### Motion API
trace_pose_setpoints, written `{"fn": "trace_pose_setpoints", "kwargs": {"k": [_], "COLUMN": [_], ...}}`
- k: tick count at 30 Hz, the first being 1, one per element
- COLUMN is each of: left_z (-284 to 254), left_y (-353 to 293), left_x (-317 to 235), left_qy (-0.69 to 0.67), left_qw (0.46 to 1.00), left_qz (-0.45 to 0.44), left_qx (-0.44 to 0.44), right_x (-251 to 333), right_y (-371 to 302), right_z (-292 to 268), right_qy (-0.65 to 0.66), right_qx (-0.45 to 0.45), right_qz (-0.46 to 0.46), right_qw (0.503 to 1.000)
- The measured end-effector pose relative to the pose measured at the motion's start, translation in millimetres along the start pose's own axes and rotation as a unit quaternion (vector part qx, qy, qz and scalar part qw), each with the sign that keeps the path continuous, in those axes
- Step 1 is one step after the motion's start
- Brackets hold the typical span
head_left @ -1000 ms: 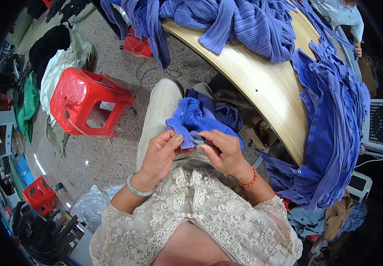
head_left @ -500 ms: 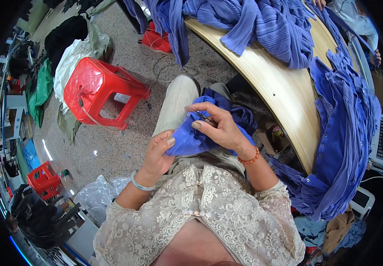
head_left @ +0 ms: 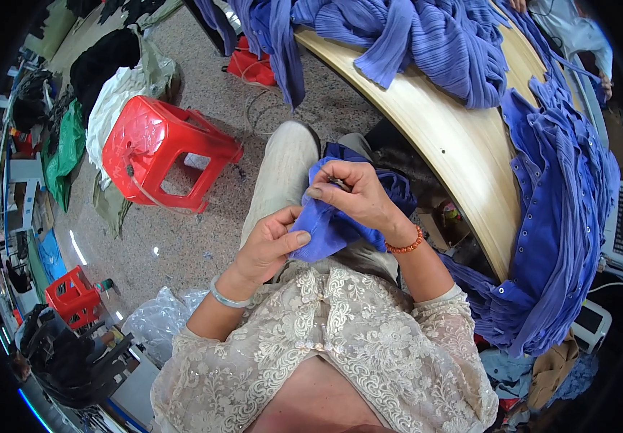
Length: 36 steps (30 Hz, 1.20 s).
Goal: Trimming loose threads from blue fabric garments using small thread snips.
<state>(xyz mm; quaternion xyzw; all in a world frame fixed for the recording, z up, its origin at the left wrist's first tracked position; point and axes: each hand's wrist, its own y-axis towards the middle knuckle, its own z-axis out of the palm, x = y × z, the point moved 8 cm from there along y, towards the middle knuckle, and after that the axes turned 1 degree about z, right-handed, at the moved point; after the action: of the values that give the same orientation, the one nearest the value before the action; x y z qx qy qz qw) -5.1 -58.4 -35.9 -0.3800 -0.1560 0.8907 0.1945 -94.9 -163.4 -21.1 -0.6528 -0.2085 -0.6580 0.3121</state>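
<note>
A blue knitted garment [head_left: 329, 227] lies bunched on my lap. My left hand [head_left: 272, 245] pinches its lower left edge between thumb and fingers; a pale bangle sits on that wrist. My right hand [head_left: 351, 198], with a red bead bracelet at the wrist, is closed on the top of the cloth and holds a small thin tool at the fingertips, too small to tell what kind. Both hands sit close together above my light trousers.
A curved wooden table [head_left: 441, 137] runs on the right, piled with blue knitted garments [head_left: 434, 43] that also hang over its edge [head_left: 550, 238]. A red plastic stool [head_left: 160, 155] stands on the speckled floor to the left. Bags and a small red crate [head_left: 73, 296] lie farther left.
My right hand has risen from the lap, lifting the top of the blue cloth, while my left hand shifted to its lower edge. The view tilted slightly.
</note>
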Motion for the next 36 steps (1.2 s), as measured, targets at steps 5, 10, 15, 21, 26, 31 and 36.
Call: {"fn": "trace_pose_setpoints", "kwargs": {"k": [5, 10, 15, 21, 26, 31, 36], "left_z": [4.2, -1.9, -5.7, -6.5, -11.3, -14.8, -15.7], "left_y": [-1.5, -2.4, 0.0, 2.2, -0.5, 7.7, 9.0], "left_x": [-5.3, -7.6, -3.0, -3.7, 0.3, -0.3, -7.7], "left_qy": [0.039, 0.016, -0.055, -0.03, -0.04, -0.05, -0.055], "left_qw": [0.998, 0.999, 0.998, 0.999, 0.999, 0.997, 0.997], "left_qz": [-0.003, 0.028, 0.006, 0.014, 0.023, 0.03, 0.038], "left_qx": [0.051, 0.015, -0.008, -0.007, -0.014, -0.047, -0.045], "right_x": [15.9, 28.3, 51.8, 57.1, 66.9, 53.8, 41.5], "right_y": [2.4, -4.4, -35.4, -53.0, -65.6, -71.5, -61.8], "right_z": [-1.1, -5.3, 2.1, 13.8, 26.1, 25.9, 4.9], "right_qy": [-0.042, -0.077, -0.159, -0.335, -0.356, -0.249, -0.259], "right_qx": [-0.005, -0.041, -0.012, -0.059, -0.068, 0.031, -0.033], "right_qz": [-0.029, -0.122, -0.217, -0.32, -0.331, -0.215, -0.134], "right_qw": [0.999, 0.989, 0.963, 0.884, 0.871, 0.944, 0.956]}}
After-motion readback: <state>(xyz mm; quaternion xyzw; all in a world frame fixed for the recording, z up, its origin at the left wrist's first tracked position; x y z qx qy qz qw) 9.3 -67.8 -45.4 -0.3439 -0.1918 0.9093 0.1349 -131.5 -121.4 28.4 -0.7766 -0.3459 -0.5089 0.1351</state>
